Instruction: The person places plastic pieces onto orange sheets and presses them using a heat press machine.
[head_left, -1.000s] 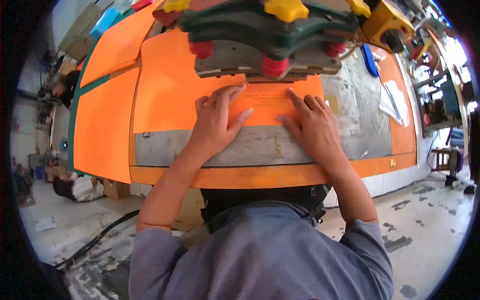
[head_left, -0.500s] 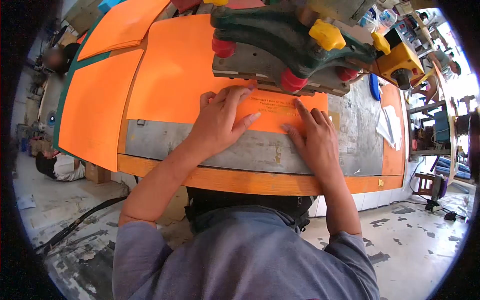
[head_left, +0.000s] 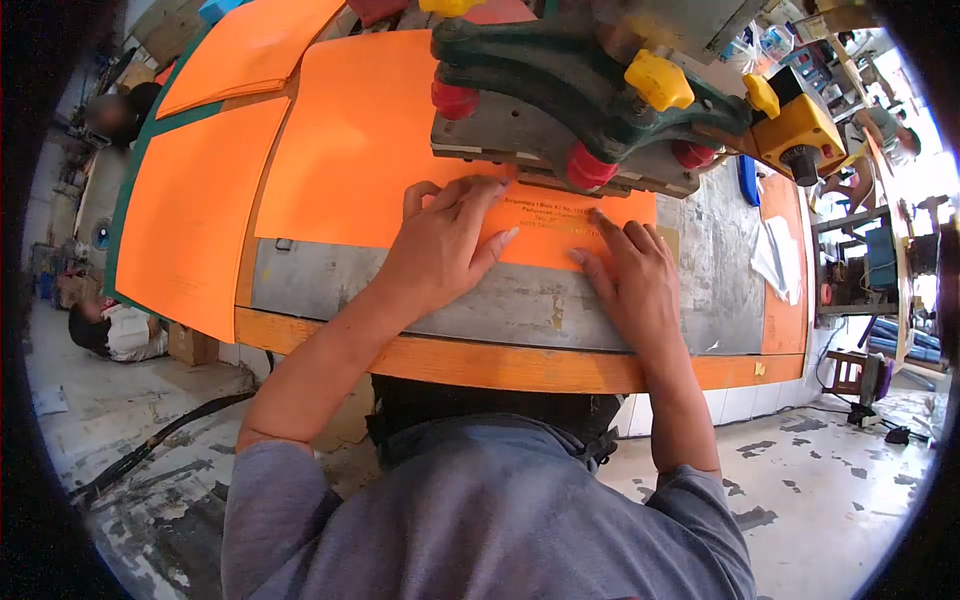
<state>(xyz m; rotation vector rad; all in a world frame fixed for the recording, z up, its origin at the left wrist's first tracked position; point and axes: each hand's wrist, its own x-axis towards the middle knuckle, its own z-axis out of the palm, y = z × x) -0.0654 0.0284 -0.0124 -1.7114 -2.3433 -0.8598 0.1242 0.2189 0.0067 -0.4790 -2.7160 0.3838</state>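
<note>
An orange sheet [head_left: 350, 140] lies on the grey metal bed [head_left: 480, 312], with lines of small printed text near its front right part. My left hand [head_left: 440, 242] rests on the sheet left of the print, thumb held apart from the fingers. On the right of the print, my right hand [head_left: 637, 275] touches the sheet with fingertips and thumb, fingers spread. Just beyond both hands hangs the press head [head_left: 590, 90], a dark green casting with red and yellow knobs. Its plate hides part of the sheet, and the left fingertips reach close to the plate's lower edge.
On the left, stacks of orange sheets [head_left: 190, 215] lie on a green board [head_left: 130, 220]. A yellow switch box [head_left: 800, 132] sits right of the press. White paper [head_left: 775, 262] and a blue object [head_left: 748, 180] lie on the right. Other people are in the background.
The view has shifted slightly. My right fingertips sit a little lower on the sheet; the left hand stays in nearly the same place.
</note>
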